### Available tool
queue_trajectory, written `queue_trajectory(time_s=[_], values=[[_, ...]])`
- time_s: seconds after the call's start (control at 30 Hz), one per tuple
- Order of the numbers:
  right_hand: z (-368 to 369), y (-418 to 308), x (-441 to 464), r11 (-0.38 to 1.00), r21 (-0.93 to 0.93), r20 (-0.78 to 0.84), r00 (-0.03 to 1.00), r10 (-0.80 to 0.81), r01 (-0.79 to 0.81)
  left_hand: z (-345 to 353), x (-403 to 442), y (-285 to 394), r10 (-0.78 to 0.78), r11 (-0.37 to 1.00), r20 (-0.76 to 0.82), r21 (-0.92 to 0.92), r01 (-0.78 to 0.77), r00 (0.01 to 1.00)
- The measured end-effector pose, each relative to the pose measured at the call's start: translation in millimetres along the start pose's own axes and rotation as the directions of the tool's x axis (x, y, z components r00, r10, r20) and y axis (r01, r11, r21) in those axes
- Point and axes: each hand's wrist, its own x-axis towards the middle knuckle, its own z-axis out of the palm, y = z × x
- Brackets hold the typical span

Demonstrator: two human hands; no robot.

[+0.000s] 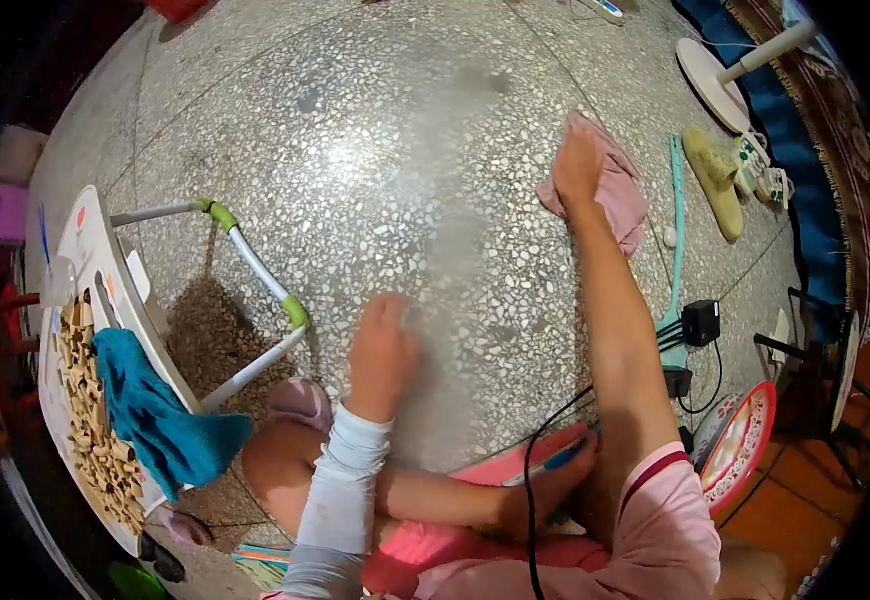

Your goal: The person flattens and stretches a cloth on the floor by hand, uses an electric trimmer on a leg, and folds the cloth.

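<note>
My right hand (577, 168), at the end of an outstretched arm, is closed on a pink cloth (617, 190) that lies spread on the speckled stone floor (405, 130). Part of the cloth under the palm is hidden. My left hand (383, 355) is held low near my knee, blurred, with its fingers curled in; no object shows in it. A light sleeve (337, 500) covers that forearm. The grey, blurry band on the floor (452, 250) runs between my two hands.
At left, a white folding table (95, 230) carries many small tan pieces (105, 440) and a teal cloth (160, 410). On the right are a turquoise stick (675, 220), shoes (750, 165), black adapters (700, 322) with a cable and a red-rimmed tray (755, 430). A fan-like stand (710, 85) is behind.
</note>
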Motion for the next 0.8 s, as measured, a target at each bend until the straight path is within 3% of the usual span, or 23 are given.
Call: queue_trajectory(time_s=[0.13, 0.2, 0.27, 0.3, 0.37, 0.47, 0.5, 0.57, 0.6, 0.8], values=[[55.2, -54.6, 8.6, 0.911, 0.194, -0.123, 0.931, -0.345, 0.363, 1.2, -1.0, -1.1, 0.020, 1.000, -0.052, -0.017, -0.021, 0.998], [53.8, -109.8, 3.0, 0.844, 0.230, -0.024, 0.869, -0.494, 0.485, 0.0, -2.0, 1.6, -0.031, 0.997, -0.020, -0.065, 0.029, 0.999], [79.1, -163.2, -12.4, 0.631, 0.308, -0.383, 0.699, -0.603, 0.712, -2.4, 1.0, 7.1, -0.031, 0.996, -0.048, -0.082, 0.027, 0.998], [64.2, -197.7, -26.9, 0.577, 0.593, -0.235, 0.806, -0.543, 0.561, -2.9, 2.9, 7.8, -0.005, 0.996, -0.096, -0.084, -0.003, 0.995], [49.2, -247.3, -63.7, 0.467, 0.779, -0.089, 0.811, -0.578, 0.419, -5.8, 6.0, 7.7, 0.028, 0.992, -0.168, -0.115, -0.048, 0.985], [45.4, -281.0, -110.6, 0.442, 0.545, -0.084, 0.571, -0.817, 0.713, -13.2, 10.6, 10.7, 0.055, 0.987, -0.286, -0.127, -0.095, 0.957], [59.3, -288.9, -128.2, 0.345, 0.607, -0.197, 0.556, -0.807, 0.716, -16.1, 10.9, 11.8, 0.059, 0.986, -0.327, -0.127, -0.106, 0.943], [58.9, -276.9, -158.2, 0.285, 0.662, -0.203, 0.532, -0.822, 0.693, -20.2, 9.1, 12.9, -0.009, 0.984, -0.337, -0.172, -0.052, 0.941], [46.2, -272.6, -170.6, 0.302, 0.690, -0.131, 0.524, -0.842, 0.658, -21.7, 8.1, 13.9, -0.043, 0.980, -0.342, -0.197, -0.027, 0.939], [0.5, -211.9, -244.1, 0.372, 0.780, 0.146, 0.432, -0.890, 0.504, -21.2, 7.5, 11.5, 0.094, 0.980, -0.425, -0.122, -0.160, 0.900]])
